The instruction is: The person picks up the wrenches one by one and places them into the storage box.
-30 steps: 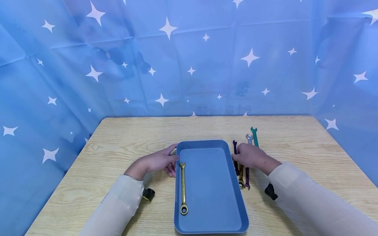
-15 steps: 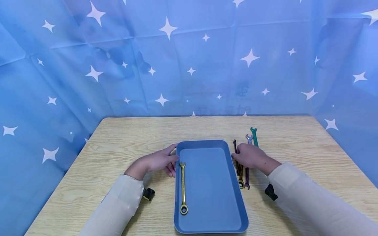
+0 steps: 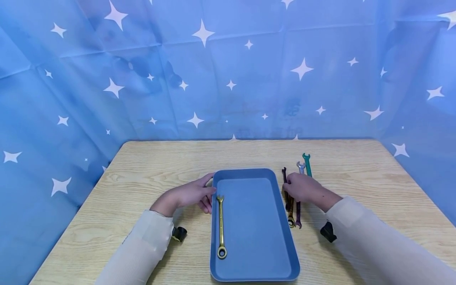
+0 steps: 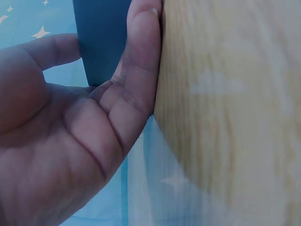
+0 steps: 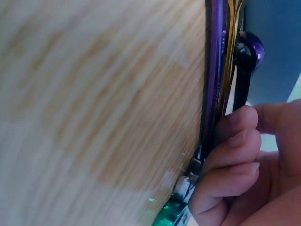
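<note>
My left hand [image 3: 189,196] grips the left rim of a blue tray [image 3: 256,225]; in the left wrist view the tray's wall [image 4: 101,42] stands between thumb and fingers. Inside the tray, along its left side, lies a gold combination wrench [image 3: 221,229]. Right of the tray, my right hand [image 3: 304,188] pinches a dark purple-black wrench [image 3: 284,176], whose rounded ring end [image 5: 249,52] shows in the right wrist view. The hand covers its middle. Beside and partly under that hand lie a golden-brown wrench [image 3: 291,219] and a purple wrench [image 3: 298,219].
Past my right hand, the open ends of a silver wrench [image 3: 301,166] and a green wrench [image 3: 307,164] stick out. The wooden table [image 3: 171,158] ends at a blue star-patterned cloth [image 3: 228,103] hung behind it.
My right hand has shifted slightly right, away from the tray's rim, and the dark wrench has turned a little with it. The left hand, tray and gold wrench look unmoved.
</note>
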`<act>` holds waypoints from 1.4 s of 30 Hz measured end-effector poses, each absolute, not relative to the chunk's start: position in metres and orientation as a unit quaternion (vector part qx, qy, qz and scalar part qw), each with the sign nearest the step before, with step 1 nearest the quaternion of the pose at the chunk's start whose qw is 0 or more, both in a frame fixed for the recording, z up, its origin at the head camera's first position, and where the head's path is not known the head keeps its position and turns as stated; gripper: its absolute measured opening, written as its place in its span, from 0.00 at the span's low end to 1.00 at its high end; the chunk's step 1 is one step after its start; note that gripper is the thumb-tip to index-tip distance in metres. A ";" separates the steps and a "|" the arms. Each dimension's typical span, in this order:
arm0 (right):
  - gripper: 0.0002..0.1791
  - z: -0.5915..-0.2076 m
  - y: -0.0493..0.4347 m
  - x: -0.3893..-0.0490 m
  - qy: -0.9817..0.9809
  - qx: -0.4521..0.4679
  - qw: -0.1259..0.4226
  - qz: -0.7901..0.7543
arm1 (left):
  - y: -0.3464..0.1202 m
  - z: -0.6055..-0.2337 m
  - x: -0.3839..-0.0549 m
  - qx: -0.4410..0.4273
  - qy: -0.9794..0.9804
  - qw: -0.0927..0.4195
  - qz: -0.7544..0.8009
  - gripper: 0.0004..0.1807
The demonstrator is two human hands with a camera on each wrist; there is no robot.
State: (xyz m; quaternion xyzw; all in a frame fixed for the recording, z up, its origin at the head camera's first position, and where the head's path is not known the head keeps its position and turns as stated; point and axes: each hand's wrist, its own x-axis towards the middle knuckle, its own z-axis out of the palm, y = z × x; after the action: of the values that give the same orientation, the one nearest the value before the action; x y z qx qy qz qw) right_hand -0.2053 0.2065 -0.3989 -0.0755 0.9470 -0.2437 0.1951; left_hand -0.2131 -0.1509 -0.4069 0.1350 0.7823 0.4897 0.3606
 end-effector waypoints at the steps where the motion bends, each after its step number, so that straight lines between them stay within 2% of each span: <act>1: 0.19 -0.398 0.208 -0.205 0.944 -0.073 0.195 -0.255 | -0.151 -0.407 -0.213 0.135 0.782 0.361 0.490 0.37; 12: 0.19 -0.392 0.220 -0.204 0.930 -0.072 0.168 -0.320 | -0.151 -0.406 -0.213 0.130 0.786 0.359 0.487 0.38; 19: 0.18 -0.383 0.212 -0.199 0.899 -0.083 0.177 -0.393 | -0.153 -0.409 -0.213 0.129 0.784 0.361 0.488 0.36; 26: 0.20 -0.366 0.206 -0.193 0.904 -0.105 0.132 -0.392 | -0.151 -0.408 -0.214 0.143 0.781 0.358 0.490 0.36; 33: 0.20 -0.356 0.192 -0.185 0.893 -0.120 0.117 -0.417 | -0.153 -0.406 -0.212 0.135 0.783 0.360 0.489 0.37; 42: 0.19 -0.345 0.173 -0.171 0.874 -0.133 0.136 -0.447 | -0.150 -0.407 -0.214 0.126 0.786 0.360 0.487 0.38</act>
State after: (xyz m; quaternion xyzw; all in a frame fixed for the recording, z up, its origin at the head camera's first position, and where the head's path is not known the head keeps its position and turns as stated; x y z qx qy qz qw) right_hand -0.1706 0.1733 -0.3454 -0.1334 0.8738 -0.4473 0.1361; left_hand -0.2141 -0.1504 -0.4072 0.1261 0.7855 0.4872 0.3600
